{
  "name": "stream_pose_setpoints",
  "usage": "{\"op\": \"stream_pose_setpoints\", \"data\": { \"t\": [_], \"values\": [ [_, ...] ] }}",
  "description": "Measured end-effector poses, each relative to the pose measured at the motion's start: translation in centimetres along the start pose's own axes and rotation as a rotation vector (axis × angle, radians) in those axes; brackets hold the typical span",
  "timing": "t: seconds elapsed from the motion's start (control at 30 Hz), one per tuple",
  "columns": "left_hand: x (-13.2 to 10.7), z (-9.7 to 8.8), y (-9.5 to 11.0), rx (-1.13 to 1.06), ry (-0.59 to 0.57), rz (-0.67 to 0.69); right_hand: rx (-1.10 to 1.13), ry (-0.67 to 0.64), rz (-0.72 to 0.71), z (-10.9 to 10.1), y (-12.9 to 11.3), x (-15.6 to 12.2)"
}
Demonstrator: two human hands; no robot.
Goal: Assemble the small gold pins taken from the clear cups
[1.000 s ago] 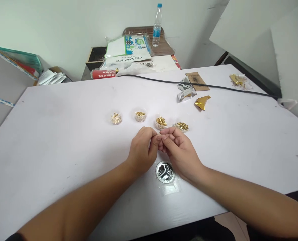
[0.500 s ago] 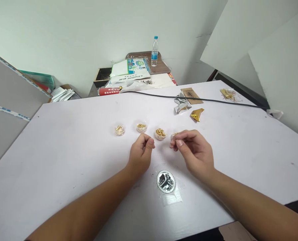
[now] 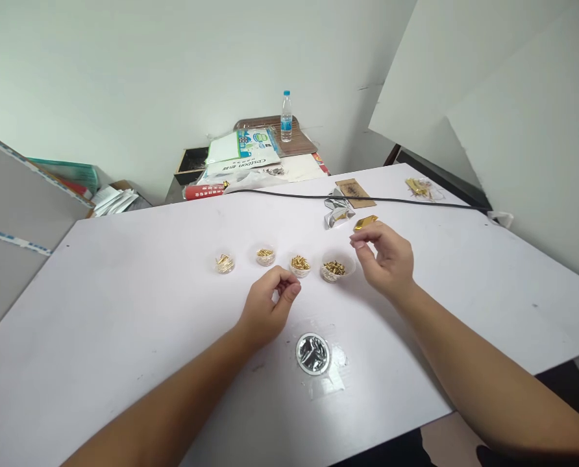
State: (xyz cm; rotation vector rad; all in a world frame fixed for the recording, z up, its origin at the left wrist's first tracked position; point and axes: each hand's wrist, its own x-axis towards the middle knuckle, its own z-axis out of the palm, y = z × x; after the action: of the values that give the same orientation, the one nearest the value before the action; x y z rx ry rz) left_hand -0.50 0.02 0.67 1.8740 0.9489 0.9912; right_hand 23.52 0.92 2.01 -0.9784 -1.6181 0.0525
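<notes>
head view: four small clear cups stood in a row across the white table [image 3: 138, 298], each holding small pieces that were gold-coloured or pale. the right hand [image 3: 385, 259] was raised beside the rightmost cup [image 3: 350, 264], narrow, thumb and fingertips close together; whether a small piece was pinched between them could not be told. that cup lay to the left of the right hand and slightly nearer the wearer, and the right hand was the nearer of the two to it. the cup was round and offered no long axis; its gold pieces [image 3: 335, 268] lay at mixed angles.

the left hand [image 3: 267, 305] was loosely curled, thumb near the forefinger, gap narrow; its contents, if any, could not be determined. the second cup from the right [image 3: 298, 274] sat just beyond its fingertips; contact was not confirmed. the third cup [image 3: 265, 261] and the leftmost cup [image 3: 225, 269] stood farther left.

a round silver-and-black disc [image 3: 313, 354] lay flat between the forearms, on or under clear film [image 3: 326, 387]. a gold foil packet [image 3: 365, 224] was noted behind the right fingertips, a silver packet [image 3: 338, 218] beside it.
</notes>
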Motion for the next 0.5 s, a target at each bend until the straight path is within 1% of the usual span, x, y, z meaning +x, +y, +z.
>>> {"op": "stream_pose_setpoints", "data": {
  "t": [0.1,0.17,0.23,0.3,0.4,0.43,0.5],
  "values": [
    [0.9,-0.7,0.8,0.112,0.035,0.149,-0.050,-0.060,-0.108,-0.1,0.0,0.2],
    [1.7,-1.2,1.4,0.195,0.066,0.197,-0.062,-0.115,-0.149,-0.1,0.0,0.2],
    [2.6,-1.4,1.8,0.279,0.096,0.221,-0.064,-0.154,-0.150,0.0,0.3,0.1],
    [3.6,-1.4,1.8,0.363,0.120,0.258,-0.064,-0.162,-0.124,0.2,0.5,0.0],
    [5.1,-1.0,1.4,0.479,0.118,0.391,-0.029,-0.088,-0.116,0.1,-0.1,0.1],
    [5.5,-0.8,1.2,0.518,0.117,0.441,-0.009,-0.041,-0.129,-0.2,-0.8,0.2],
    [6.0,-0.4,0.8,0.572,0.128,0.492,0.026,0.074,-0.162,-1.3,-2.7,0.5]
  ]
}}
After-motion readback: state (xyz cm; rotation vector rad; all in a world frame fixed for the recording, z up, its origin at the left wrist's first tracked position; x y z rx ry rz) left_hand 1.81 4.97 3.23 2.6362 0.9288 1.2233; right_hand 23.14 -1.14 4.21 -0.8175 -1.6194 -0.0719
